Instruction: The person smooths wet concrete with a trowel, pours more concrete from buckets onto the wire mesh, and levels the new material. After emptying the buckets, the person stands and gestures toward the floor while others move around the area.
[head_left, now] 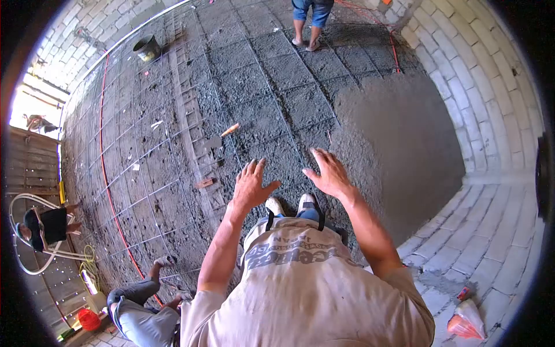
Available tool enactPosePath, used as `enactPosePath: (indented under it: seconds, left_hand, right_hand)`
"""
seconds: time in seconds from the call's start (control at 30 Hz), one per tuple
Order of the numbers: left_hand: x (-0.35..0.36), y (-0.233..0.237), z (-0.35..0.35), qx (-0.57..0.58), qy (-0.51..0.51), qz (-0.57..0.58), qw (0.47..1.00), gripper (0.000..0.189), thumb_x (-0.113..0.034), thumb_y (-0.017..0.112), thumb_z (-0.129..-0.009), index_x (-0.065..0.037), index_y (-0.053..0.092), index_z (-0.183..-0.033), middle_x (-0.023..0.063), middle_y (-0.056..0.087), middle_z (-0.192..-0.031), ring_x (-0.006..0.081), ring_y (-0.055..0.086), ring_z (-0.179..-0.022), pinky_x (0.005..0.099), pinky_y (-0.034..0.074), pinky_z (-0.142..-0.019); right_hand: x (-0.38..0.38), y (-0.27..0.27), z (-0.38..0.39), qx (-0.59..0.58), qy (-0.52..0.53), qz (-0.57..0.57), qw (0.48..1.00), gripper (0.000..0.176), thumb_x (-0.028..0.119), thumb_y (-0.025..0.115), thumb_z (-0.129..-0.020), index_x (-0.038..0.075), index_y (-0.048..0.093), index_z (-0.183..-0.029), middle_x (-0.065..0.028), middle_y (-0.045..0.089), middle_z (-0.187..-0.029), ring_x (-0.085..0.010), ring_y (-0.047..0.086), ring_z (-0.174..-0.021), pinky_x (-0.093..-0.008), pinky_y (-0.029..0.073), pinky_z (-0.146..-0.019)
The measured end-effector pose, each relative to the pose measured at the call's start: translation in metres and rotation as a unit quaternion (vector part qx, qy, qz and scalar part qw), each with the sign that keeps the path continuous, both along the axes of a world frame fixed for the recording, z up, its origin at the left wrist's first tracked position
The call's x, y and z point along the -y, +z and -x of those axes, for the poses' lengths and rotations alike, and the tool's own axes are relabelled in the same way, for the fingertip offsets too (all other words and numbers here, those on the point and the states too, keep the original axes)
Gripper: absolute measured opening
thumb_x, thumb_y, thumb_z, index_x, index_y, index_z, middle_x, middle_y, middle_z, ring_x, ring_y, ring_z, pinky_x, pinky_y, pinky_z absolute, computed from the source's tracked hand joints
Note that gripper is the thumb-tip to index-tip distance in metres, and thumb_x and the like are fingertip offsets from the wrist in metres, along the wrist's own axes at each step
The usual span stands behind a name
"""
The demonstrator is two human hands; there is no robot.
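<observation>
Both of my hands are held out in front of my body over the rebar grid (277, 98) and gravel, with nothing in them. My left hand (252, 184) has its fingers spread, thumb pointing inward. Level with it, my right hand (330, 173) also shows spread fingers, its thumb toward the left one. The hands are apart from each other. Beyond my left hand lies an orange-handled tool (230, 130) with a grey flat end. Smooth wet concrete (410, 139) spreads to the right of my right hand.
One person (312, 17) stands at the top on the grid. Others are at the left (49, 225) and lower left (141, 312). A bucket (147, 48) sits upper left. A red hose (103, 144) runs down the left side. Block walls (480, 75) stand right.
</observation>
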State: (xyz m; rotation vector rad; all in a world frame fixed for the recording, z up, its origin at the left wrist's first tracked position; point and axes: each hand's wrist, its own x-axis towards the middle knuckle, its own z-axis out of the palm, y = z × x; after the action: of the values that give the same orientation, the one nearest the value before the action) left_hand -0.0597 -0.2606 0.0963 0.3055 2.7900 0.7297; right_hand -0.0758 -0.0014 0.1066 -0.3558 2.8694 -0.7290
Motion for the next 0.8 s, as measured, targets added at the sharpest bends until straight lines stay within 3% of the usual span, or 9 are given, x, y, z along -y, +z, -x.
enactPosePath:
  seconds: [0.57,0.8]
  left_hand:
    - [-0.012,0.011,0.01,-0.001,-0.007,0.003,1.0,0.083,-0.052,0.064,-0.078,-0.001,0.036,-0.136,0.0269,0.035,-0.139,0.042,0.033,-0.129,0.0499,0.027,-0.106]
    - [-0.01,0.008,0.01,0.033,0.0,0.002,0.999,0.082,-0.049,0.064,-0.079,0.0,0.033,-0.138,0.027,0.036,-0.138,0.0409,0.037,-0.127,0.046,0.032,-0.104]
  right_hand:
    - [0.005,0.023,0.019,-0.046,-0.003,0.013,0.999,0.067,0.043,0.058,-0.086,-0.001,0.039,-0.133,-0.0259,0.044,-0.132,-0.0397,0.043,-0.121,-0.0455,0.035,-0.101]
    - [0.008,0.017,0.023,-0.034,0.007,0.014,0.999,0.067,0.043,0.057,-0.086,-0.002,0.039,-0.133,-0.0258,0.044,-0.132,-0.039,0.043,-0.122,-0.0452,0.037,-0.101]
